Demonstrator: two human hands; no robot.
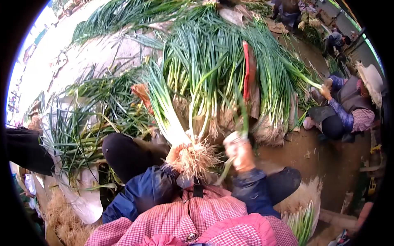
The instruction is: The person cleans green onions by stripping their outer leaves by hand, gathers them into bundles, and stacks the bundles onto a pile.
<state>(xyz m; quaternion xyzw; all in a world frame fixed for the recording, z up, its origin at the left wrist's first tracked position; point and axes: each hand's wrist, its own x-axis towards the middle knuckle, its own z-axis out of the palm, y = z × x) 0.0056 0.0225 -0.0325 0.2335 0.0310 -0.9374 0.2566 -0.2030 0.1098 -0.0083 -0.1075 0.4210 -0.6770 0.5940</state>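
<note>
My left hand (177,155) is closed around a bunch of green onions (167,112) near the root end, in front of my chest. The tangled pale roots (196,158) point towards me and hide most of its fingers. My right hand (239,151), smeared by motion, is just right of the roots. Its fingers are wrapped round a green onion leaf (245,119), which sticks up above the fist, while a limp pale end (225,170) hangs below it.
Heaped green onions (205,53) lie ahead, roots towards me, with a red strip (246,69) among them. Loose leaves (98,110) cover the left. Trimmed roots (67,213) lie lower left, another bundle (301,219) lower right. A co-worker (349,102) handles onions at right.
</note>
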